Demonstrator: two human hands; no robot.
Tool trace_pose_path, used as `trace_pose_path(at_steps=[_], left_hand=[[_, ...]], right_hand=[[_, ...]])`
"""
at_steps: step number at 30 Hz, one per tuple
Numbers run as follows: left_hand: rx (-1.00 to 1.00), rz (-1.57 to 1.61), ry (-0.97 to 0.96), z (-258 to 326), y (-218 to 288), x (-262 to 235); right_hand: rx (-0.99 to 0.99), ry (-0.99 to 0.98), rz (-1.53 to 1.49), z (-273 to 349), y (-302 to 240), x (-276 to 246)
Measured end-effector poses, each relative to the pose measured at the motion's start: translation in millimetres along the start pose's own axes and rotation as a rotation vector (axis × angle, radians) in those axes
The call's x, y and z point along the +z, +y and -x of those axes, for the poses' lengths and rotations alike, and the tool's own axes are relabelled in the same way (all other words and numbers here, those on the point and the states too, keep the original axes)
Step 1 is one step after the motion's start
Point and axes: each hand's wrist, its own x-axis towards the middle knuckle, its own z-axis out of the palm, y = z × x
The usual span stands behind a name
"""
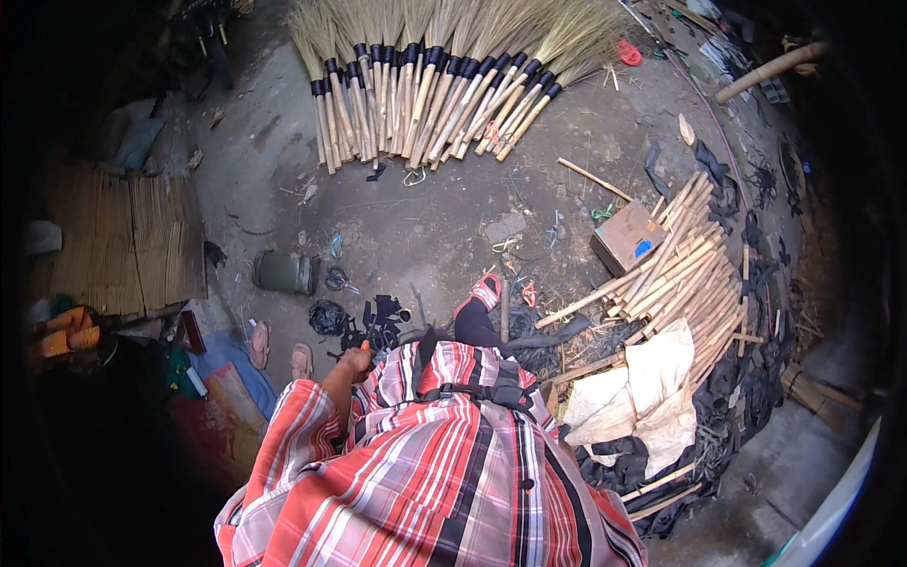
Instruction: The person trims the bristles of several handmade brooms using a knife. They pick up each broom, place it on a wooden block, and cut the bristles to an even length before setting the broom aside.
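My left hand [353,365] is low at my left side, its fingers closed on a small orange thing [366,346] whose kind I cannot make out. Black strips [383,321] lie on the ground just beyond it, with a black coil [328,318] beside them. My right hand is not visible; my checked shirt and body fill that side. Near my right side, a pale cloth sack [638,387] partly covers a pile of bamboo sticks [699,283]. My foot in a red sandal [486,290] is stretched out in front of me.
Finished-looking brooms [435,76] lie fanned out at the far side. A brown box [627,236] rests against the sticks. Scissors [338,280] and a dark green cylinder [286,272] lie at left, near loose sandals [259,344]. Flattened cardboard [123,236] is stacked farther left.
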Motion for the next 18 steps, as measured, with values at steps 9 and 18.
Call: trace_pose_path(at_steps=[9, 18], left_hand=[[0.208, -0.332, 0.108, 99, 135, 112], [0.188, -0.372, -0.009, 82, 218, 179]], right_hand=[[-0.102, -0.010, 0.083, 1, -78, -97], [-0.045, 0.153, -0.028, -5, -182, -158]])
